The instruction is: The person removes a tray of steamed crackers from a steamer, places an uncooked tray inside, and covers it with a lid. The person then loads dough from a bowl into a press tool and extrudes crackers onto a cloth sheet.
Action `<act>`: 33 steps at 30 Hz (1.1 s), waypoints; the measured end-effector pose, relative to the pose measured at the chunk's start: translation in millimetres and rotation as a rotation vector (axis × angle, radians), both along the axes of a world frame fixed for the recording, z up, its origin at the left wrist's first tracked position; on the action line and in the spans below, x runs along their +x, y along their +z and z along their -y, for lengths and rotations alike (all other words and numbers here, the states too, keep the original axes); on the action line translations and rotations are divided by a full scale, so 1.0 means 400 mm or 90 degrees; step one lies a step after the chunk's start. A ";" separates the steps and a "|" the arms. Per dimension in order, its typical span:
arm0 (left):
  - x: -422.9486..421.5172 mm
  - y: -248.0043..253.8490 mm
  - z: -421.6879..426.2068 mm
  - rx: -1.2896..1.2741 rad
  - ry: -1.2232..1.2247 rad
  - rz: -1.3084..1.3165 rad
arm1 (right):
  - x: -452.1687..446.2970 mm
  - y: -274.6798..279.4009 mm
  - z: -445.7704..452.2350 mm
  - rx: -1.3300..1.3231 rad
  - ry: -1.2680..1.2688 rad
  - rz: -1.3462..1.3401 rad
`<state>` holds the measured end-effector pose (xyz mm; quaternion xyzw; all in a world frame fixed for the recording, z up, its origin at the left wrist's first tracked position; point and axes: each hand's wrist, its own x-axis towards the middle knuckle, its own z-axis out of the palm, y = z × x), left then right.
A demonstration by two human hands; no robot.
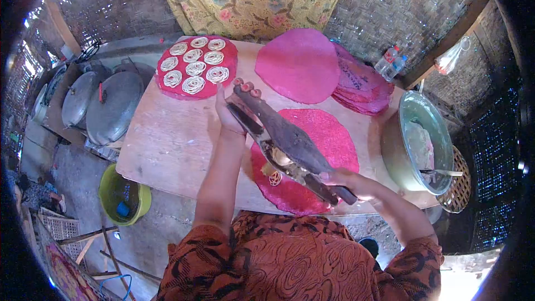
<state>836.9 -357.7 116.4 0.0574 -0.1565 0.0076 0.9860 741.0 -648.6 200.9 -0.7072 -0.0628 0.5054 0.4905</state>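
A long dark wooden press (pixel 295 139) with two arms slants across the middle of the view. My left hand (pixel 237 106) is wrapped round its upper end, and my right hand (pixel 348 184) grips its lower end. Pale dough shows between the two arms. Under the press lies a round pink mat (pixel 334 139), with a small coil of noodle-like strands (pixel 275 178) on it. Another pink mat (pixel 184 90) at the back left bears several white coiled strands (pixel 195 68).
Plain pink mats (pixel 298 67) lie at the back of the wooden table (pixel 161 134), beside a pink stack (pixel 362 86). Two bottles (pixel 392 64) stand behind. A large basin (pixel 395 150) is at the right. Metal lids (pixel 114 108) and a green tub (pixel 145 200) are left.
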 end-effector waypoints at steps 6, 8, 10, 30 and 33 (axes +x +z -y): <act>-0.015 0.001 0.067 -0.018 0.027 -0.028 | -0.017 0.076 0.037 0.013 -0.007 -0.043; 0.005 0.023 0.063 -0.009 0.054 -0.034 | -0.006 0.051 0.040 0.012 -0.037 0.049; 0.010 0.054 0.035 -0.026 0.019 -0.005 | -0.006 0.047 0.015 0.012 -0.030 0.074; 0.011 -0.014 -0.046 0.020 -0.003 0.019 | 0.044 -0.110 -0.016 0.039 0.041 0.090; 0.015 0.096 -0.030 0.027 0.096 -0.086 | 0.098 -0.051 -0.004 0.097 0.015 -0.071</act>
